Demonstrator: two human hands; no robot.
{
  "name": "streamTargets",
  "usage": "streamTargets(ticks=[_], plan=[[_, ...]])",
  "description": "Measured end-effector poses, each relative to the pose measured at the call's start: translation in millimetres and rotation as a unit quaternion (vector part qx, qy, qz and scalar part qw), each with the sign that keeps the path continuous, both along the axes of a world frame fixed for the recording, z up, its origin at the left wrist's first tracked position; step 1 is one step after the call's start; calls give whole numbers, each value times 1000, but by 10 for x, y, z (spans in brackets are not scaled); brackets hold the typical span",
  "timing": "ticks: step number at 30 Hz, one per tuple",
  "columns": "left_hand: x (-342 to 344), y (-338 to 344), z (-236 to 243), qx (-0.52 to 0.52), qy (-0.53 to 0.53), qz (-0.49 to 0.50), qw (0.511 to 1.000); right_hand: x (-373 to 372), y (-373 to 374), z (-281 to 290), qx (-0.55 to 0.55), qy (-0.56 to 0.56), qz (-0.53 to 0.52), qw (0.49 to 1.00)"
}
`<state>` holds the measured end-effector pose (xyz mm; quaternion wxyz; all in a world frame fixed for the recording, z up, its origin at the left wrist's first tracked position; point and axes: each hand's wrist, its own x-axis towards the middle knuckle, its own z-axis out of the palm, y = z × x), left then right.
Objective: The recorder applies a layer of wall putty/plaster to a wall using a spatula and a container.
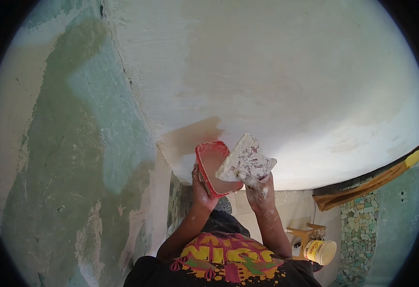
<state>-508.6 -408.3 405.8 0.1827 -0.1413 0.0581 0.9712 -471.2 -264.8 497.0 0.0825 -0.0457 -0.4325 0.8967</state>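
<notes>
Left hand [201, 192] holds red tub [202, 165]; right hand [261, 193] grips scraper [249, 159] at tub's edge; tilting tub could spill paste [213, 166].

The red tray [213, 144] looks plastic, its rim crusted around smooth paste [213, 165], while the spreader [250, 158] wears a rough, matt white coat, the pale wall [267, 71] looks chalky and smooth, the green wall [61, 158] scuffed, the tub [323, 252] smooth plastic, and the shirt [228, 258] printed cloth.
</notes>
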Motion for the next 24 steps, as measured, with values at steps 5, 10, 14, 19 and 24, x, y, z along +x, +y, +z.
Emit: streamTargets(ticks=[5, 10, 14, 19, 24], plan=[[-68, -32, 153, -30, 30, -38, 998, 11, -26, 11, 145, 19, -46, 988], [-103, -67, 152, -45, 23, -63, 997, 19, -137, 125, 254, 39, -49, 965], [-103, -67, 19, -42, 35, -10, 998, 3, -96, 144, 299, 27, -36, 953], [-111, -17, 132, -75, 70, -19, 995, 27, 41, 132, 390, 68, -30, 918], [-143, 21, 92, -126, 90, 8, 988, -17, 100, 60, 404, 36, 2, 914]])
